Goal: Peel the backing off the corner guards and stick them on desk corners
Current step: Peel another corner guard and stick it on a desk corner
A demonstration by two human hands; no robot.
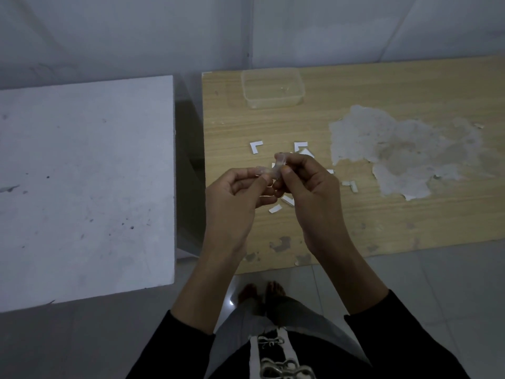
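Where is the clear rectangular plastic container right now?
In the head view, the clear rectangular plastic container sits on the wooden desk near its far left corner, beyond the white L-shaped paper scraps.

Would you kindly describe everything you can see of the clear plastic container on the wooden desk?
The clear plastic container is a shallow, lidless rectangular tub with rounded corners. It stands upright near the far left corner of the wooden desk, touched by nothing else. Something small and clear may lie inside; too faint to tell.
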